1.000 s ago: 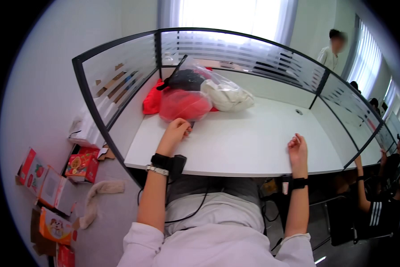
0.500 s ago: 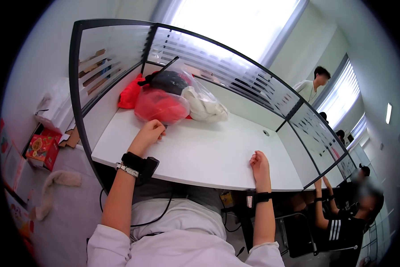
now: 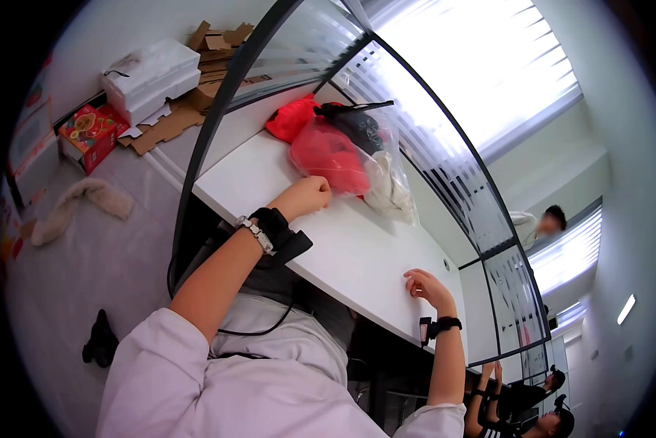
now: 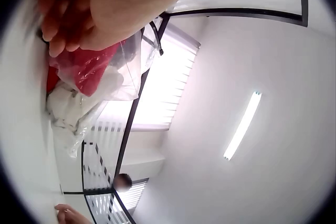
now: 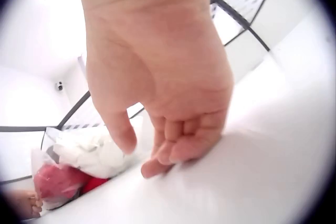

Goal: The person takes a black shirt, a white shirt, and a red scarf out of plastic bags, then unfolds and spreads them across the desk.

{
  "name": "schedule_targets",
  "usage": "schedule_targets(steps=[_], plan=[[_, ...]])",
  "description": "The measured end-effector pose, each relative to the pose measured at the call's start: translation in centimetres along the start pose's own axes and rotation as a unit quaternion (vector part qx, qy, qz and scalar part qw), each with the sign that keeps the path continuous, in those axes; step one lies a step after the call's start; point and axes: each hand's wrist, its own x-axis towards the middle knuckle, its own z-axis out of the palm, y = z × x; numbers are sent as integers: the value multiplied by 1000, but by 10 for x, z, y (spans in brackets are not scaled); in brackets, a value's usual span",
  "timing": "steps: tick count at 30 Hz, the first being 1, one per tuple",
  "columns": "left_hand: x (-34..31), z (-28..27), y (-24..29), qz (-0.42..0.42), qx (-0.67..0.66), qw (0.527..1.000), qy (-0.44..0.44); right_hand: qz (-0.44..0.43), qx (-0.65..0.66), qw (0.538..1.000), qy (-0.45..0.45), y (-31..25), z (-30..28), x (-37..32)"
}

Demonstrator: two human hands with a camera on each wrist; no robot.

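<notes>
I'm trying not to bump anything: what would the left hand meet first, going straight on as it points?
Probably the clear bag with red contents, just beyond the left hand; any gap between them is hard to judge.

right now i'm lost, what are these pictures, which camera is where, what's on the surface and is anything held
There is no robot: you see a person's bare left hand and bare right hand. One picture looks down from the person's head; the other two come from cameras worn on the left and right wrists.

On the flat white desk lie a bright red bundle, a red bundle in clear plastic, a black bundle and a crumpled off-white cloth. The left hand is near the plastic-covered red one. I can see nothing held in either hand.
</notes>
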Motion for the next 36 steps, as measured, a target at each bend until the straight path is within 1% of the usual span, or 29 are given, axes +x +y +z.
schedule_targets(steps=[1,3,5,6,7,9,11,12,13,15,16,17,19,20,21,23,24,25,27,29,30,33,35,36], plan=[[-1,-1,2,-5,-10,1000,0,14,-17,1000,3,0,-5,9],[-1,0,0,10,-6,1000,0,52,-42,996,66,-13,3,19],[0,-1,0,9,6,1000,-5,65,-39,991,108,-8,-3,46],[-2,-1,2,9,19,1000,-13,48,-57,988,137,-4,-6,61],[-2,-3,5,-8,16,1000,-21,19,-62,985,160,0,-9,76],[-3,-1,5,-10,12,1000,-7,-29,-3,984,177,-11,1,89],[-3,-2,4,-2,21,1000,-8,-86,101,976,173,-23,12,101],[-2,-1,4,-4,20,1000,-8,-112,130,971,163,-29,19,107],[-3,0,2,-7,18,1000,-8,-110,128,972,163,-33,21,113],[-3,0,4,2,27,1000,-4,-164,219,943,190,-34,21,134],[-3,0,5,12,38,999,-1,-172,248,929,215,-33,20,143],[-3,0,4,11,36,999,2,-172,245,930,213,-33,16,147],[-4,0,3,-1,17,1000,2,-192,259,912,254,-33,6,154],[-3,1,1,9,18,1000,12,-202,241,907,280,-41,6,150],[-1,2,-2,8,16,1000,15,-201,237,909,278,-50,0,146],[2,3,-5,43,52,997,23,-250,151,898,329,-71,-22,133],[1,2,-4,50,62,996,27,-258,134,891,349,-86,-39,126],[-1,1,-2,48,62,996,30,-268,118,882,369,-106,-59,119],[-2,1,2,17,57,998,34,-301,97,866,387,-147,-95,98],[-1,3,0,22,64,997,34,-335,46,846,412,-191,-116,69],[1,5,-3,29,72,996,45,-347,47,837,421,-212,-123,55],[3,6,-3,29,70,995,64,-393,30,807,440,-258,-160,32],[2,6,-2,36,83,995,52,-422,-2,787,451,-284,-185,18],[2,6,-2,35,79,995,53,-427,-32,779,458,-297,-189,6]])
